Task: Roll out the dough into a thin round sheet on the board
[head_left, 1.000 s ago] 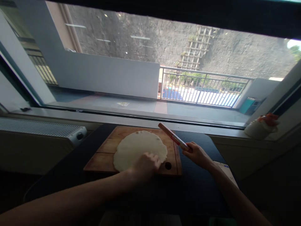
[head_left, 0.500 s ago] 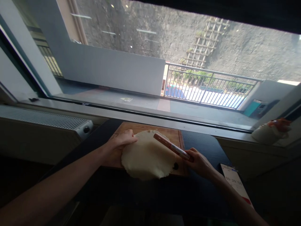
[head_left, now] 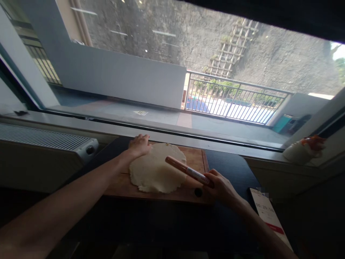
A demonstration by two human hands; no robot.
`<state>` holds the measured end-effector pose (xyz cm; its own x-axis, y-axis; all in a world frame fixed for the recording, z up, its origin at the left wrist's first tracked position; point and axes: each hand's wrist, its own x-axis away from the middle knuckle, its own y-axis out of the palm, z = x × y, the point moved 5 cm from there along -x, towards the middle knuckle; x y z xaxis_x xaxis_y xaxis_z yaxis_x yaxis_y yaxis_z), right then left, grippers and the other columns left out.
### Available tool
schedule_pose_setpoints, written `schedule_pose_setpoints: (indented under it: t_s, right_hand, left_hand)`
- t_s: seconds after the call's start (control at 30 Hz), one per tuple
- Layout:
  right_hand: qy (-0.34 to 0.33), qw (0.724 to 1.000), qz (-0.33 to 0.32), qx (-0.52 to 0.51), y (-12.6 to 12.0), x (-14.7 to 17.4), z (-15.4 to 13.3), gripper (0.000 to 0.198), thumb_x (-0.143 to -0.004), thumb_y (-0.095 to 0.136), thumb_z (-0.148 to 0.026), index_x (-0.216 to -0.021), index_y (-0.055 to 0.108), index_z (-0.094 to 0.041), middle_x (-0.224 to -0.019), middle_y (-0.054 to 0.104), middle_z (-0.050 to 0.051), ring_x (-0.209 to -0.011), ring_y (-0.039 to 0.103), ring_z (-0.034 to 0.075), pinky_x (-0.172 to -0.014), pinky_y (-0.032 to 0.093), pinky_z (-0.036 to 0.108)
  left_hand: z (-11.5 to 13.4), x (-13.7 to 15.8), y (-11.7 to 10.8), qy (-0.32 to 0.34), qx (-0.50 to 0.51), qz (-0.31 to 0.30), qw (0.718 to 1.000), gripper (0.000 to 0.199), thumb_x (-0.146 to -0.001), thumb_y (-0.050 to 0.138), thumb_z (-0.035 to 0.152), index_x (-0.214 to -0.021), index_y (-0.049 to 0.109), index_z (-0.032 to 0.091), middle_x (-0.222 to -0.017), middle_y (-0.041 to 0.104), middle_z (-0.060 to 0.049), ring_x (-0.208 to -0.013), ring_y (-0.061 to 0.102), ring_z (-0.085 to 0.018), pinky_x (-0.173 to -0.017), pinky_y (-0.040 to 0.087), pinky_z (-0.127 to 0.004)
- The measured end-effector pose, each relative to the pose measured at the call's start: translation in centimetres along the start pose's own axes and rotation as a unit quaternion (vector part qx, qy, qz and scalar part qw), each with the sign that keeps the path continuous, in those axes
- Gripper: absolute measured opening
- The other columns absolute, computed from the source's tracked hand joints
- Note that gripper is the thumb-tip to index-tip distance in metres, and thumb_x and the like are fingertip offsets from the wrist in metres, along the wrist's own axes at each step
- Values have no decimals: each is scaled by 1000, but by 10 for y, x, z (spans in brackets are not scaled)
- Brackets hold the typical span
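A flat, pale round sheet of dough (head_left: 157, 169) with a ragged edge lies on a wooden cutting board (head_left: 172, 197). At its upper left edge rests my left hand (head_left: 139, 145), with the fingers stretched away from me and a little apart; its thumb is hidden. My right hand (head_left: 219, 185) is wrapped round the near end of a brown rolling pin (head_left: 185, 169) that carries a whitish label. The pin points up and left, its far end over the dough's right half. Whether the pin touches the dough I cannot tell.
The board sits on a dark table (head_left: 229, 162) beneath a window. On the table's right side lies a phone (head_left: 265, 210) with a timer on its screen. A radiator (head_left: 48, 144) is at the left, and a pale pot (head_left: 296, 153) stands on the sill (head_left: 215, 145) at the right.
The dough has shifted left and away from me and lies flatter on the board. My left hand has moved from gripping its edge to stretched fingers. The right hand still holds the rolling pin.
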<state>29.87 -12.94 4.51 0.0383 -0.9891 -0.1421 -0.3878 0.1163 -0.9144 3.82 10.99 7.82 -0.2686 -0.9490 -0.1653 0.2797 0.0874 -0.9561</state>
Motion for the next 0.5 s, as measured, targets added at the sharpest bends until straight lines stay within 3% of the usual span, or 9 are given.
schedule_pose_setpoints:
  t_s: [0.1,0.2,0.27,0.33,0.43,0.5]
  right_hand:
    - [-55,998,0,15,10,-6,-28,22,-81,55,-30,-102,57,-27,-96,53,0,-83,51,14,-70,39,24]
    - [-75,997,14,20,21,-5,-50,19,-83,53,-34,-99,57,-25,-94,53,1,-89,50,16,-77,39,26]
    - [-64,997,24,33,27,-4,-56,19,-86,49,-37,-98,56,-25,-92,54,2,-88,49,17,-79,38,28]
    - [-45,996,40,61,28,-9,-54,21,-89,43,-40,-94,56,-24,-92,55,3,-87,48,18,-80,37,31]
    - [3,990,82,116,21,-37,-36,29,-90,38,-44,-94,57,-22,-99,55,6,-94,47,21,-83,34,34]
    - [36,984,89,148,16,-60,-19,30,-91,37,-42,-99,57,-21,-105,54,8,-98,46,22,-83,34,35]
  left_hand:
    - [36,37,-9,150,3,67,986,40,-86,34,33,-117,52,17,-120,55,-10,-110,51,-23,-94,39,-35]
    - [63,95,9,311,18,19,950,44,-90,27,38,-121,51,17,-124,54,-8,-115,48,-20,-101,34,-34]
    - [65,121,28,333,-4,-9,943,47,-91,27,41,-127,46,18,-131,50,-9,-122,42,-21,-105,28,-38]
    - [65,126,42,336,-26,-10,941,50,-91,26,43,-133,39,19,-138,42,-8,-130,33,-22,-109,19,-42]
    - [73,96,51,306,-38,6,951,53,-91,24,43,-137,32,18,-144,32,-8,-135,22,-22,-111,10,-44]
    - [79,68,51,268,-34,-10,963,53,-91,24,42,-137,32,16,-144,32,-10,-135,22,-23,-110,13,-45]
